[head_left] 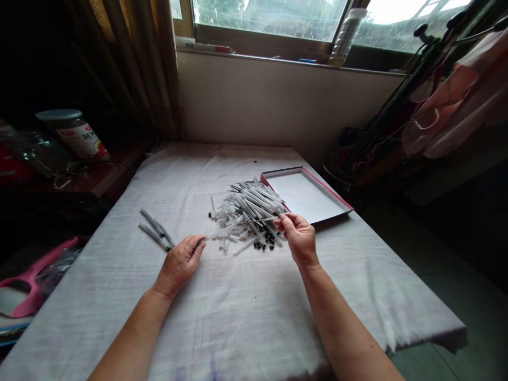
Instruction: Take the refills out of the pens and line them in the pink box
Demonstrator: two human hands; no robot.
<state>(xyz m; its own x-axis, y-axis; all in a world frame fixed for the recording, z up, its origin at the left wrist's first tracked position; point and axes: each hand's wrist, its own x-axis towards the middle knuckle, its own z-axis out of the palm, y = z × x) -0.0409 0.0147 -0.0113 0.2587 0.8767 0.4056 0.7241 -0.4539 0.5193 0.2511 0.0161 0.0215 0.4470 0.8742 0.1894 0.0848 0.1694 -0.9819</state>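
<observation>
My left hand is closed on one end of a clear pen barrel, which points right and slightly away from me. Between the pinched fingers of my right hand is a thin pen refill, lined up with the barrel. Whether its tip sits inside the barrel I cannot tell. Just behind both hands lies a heap of pen parts: clear barrels, dark refills and clear caps. Small black plugs are scattered at its near edge. Left of my left hand lie several assembled pens.
A shallow open box lid with pink and black sides rests behind my right hand. The table wears a pale cloth. A lidded jar stands on a dark side surface at left, above a pink-handled object. A plastic bottle leans on the windowsill.
</observation>
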